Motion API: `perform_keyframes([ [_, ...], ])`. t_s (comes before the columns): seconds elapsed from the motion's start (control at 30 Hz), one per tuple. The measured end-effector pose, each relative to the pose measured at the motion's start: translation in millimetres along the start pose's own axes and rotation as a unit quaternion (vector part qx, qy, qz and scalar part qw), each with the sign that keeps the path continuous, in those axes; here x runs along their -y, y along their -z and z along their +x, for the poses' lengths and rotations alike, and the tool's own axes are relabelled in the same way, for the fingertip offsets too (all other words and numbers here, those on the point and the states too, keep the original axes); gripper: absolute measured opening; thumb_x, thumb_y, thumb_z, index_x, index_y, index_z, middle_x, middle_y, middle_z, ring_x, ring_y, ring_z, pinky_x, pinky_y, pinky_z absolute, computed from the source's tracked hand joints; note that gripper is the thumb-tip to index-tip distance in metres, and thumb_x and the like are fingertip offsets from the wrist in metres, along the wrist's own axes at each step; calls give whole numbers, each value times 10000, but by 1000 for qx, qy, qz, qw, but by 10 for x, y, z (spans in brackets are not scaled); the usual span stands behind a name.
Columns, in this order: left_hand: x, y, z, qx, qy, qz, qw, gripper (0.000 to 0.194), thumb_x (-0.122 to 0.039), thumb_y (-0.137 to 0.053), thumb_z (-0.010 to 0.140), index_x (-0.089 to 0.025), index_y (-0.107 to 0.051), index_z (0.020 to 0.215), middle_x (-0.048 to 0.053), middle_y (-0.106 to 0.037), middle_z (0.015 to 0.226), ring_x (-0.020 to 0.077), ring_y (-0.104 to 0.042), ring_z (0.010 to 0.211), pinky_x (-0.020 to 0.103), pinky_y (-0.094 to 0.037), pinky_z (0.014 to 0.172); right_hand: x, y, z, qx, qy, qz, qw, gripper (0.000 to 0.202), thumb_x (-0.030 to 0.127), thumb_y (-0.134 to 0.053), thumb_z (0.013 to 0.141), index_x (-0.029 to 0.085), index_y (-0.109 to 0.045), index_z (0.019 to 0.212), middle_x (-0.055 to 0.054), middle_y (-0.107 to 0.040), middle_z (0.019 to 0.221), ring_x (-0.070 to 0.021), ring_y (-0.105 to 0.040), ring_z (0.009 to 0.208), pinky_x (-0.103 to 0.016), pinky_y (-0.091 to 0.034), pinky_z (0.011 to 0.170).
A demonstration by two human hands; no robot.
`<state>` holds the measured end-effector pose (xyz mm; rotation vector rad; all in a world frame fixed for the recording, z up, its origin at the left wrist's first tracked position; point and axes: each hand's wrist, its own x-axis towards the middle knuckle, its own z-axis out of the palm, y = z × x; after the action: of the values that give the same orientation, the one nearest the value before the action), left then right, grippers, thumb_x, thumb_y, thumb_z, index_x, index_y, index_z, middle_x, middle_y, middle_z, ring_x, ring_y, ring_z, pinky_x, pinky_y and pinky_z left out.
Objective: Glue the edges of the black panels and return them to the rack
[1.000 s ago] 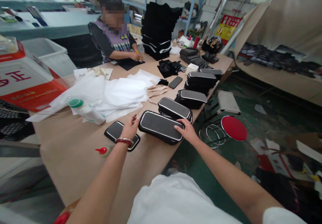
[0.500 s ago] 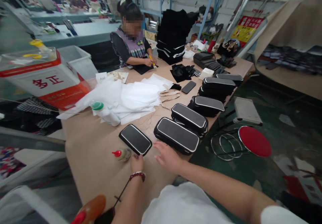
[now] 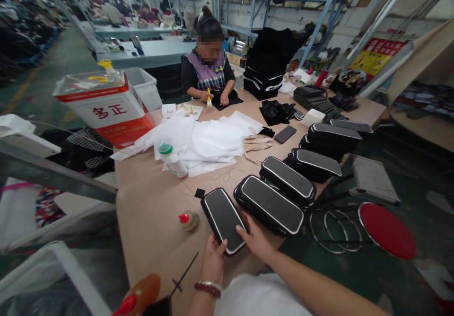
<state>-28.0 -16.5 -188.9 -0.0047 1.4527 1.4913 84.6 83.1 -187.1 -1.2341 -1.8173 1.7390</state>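
Black white-piped panel [image 3: 222, 212] at brown tabletop's [image 3: 152, 212] near side, left of stacked panels [image 3: 273, 205]; left hand [image 3: 214, 255] pinches near corner, right hand [image 3: 254, 238] clasps right long edge, thumbs on top; likely light, semi-stiff, smooth face maybe slick; best held by rims

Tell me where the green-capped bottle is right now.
In the head view, the green-capped bottle is left of centre on the table, beside the white sheets and beyond the small red-capped bottle.
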Motion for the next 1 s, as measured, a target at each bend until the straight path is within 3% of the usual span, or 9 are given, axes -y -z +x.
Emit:
perform_keyframes([
  [0.13, -117, 56, -496, 79, 39, -88, 992, 459, -264, -756, 630, -181, -648, 1068, 112, -707, 1106, 283, -641, 1071, 412, -498, 960, 189, 324, -378, 150, -41, 209, 965, 448, 414, -657, 798, 164, -576, 1160, -88, -684, 1082, -243, -644, 983, -436, -490, 917],
  [0.23, -526, 105, -552, 122, 24, -135, 983, 387, -319, -699, 712, -231, -651, 1086, 60, -707, 1111, 237, -660, 1004, 376, -533, 891, 433, 610, -558, 210, -25, 191, 959, 405, 389, -701, 774, 175, -616, 1107, -50, -680, 1038, -213, -634, 960, -380, -490, 897],
  [0.3, -853, 80, -530, 95, 9, -136, 986, 367, -401, -693, 719, -236, -656, 1045, 46, -732, 1026, 223, -681, 918, 359, -563, 811, 586, 786, -647, 256, -23, 154, 954, 395, 400, -706, 767, 175, -631, 1084, -37, -677, 1005, -204, -628, 944, -366, -492, 886],
  [0.47, -1343, -173, -635, 142, 16, 35, 989, 487, -277, -765, 678, -185, -581, 1120, 85, -715, 1080, 248, -692, 902, 375, -580, 764, 709, 958, -844, 241, -34, 127, 962, 410, 462, -685, 770, 166, -639, 1050, -32, -674, 962, -195, -628, 884, -357, -520, 826],
  [0.57, -1346, -280, -751, 142, -48, 100, 984, 533, -344, -745, 696, -188, -550, 1167, 91, -695, 1134, 273, -675, 967, 403, -582, 775, 595, 899, -892, 173, -53, 123, 976, 418, 475, -708, 739, 161, -653, 1009, -28, -684, 899, -181, -634, 789, -329, -532, 740],
  [0.63, -1251, -333, -817, 132, -139, 178, 965, 531, -377, -717, 717, -186, -563, 1187, 99, -669, 1196, 287, -640, 1059, 422, -548, 876, 483, 825, -866, 135, -80, 118, 981, 435, 478, -718, 719, 159, -653, 1007, -28, -691, 853, -179, -639, 728, -324, -532, 690],
  [0.77, -913, -486, -953, 126, -286, 357, 880, 552, -334, -692, 729, -243, -576, 1261, 96, -620, 1294, 301, -584, 1168, 413, -422, 1043, 305, 642, -738, 63, -121, 27, 990, 352, 427, -707, 714, 160, -683, 941, -45, -705, 838, -205, -656, 735, -332, -528, 684],
  [0.9, -736, -435, -871, 86, -263, 414, 867, 618, -408, -715, 677, -276, -570, 1263, 105, -627, 1283, 348, -633, 1080, 460, -480, 963, 292, 603, -652, 23, -132, -130, 982, 255, 348, -740, 665, 165, -721, 840, -35, -699, 792, -217, -650, 771, -312, -501, 699],
  [1.0, -876, -137, -500, 67, -202, 368, 905, 529, -475, -697, 670, -251, -610, 1142, 60, -723, 1095, 325, -644, 1065, 472, -515, 938, 348, 746, -667, 97, -124, -43, 987, 316, 402, -748, 658, 199, -717, 899, 10, -679, 773, -170, -629, 727, -266, -493, 665],
])
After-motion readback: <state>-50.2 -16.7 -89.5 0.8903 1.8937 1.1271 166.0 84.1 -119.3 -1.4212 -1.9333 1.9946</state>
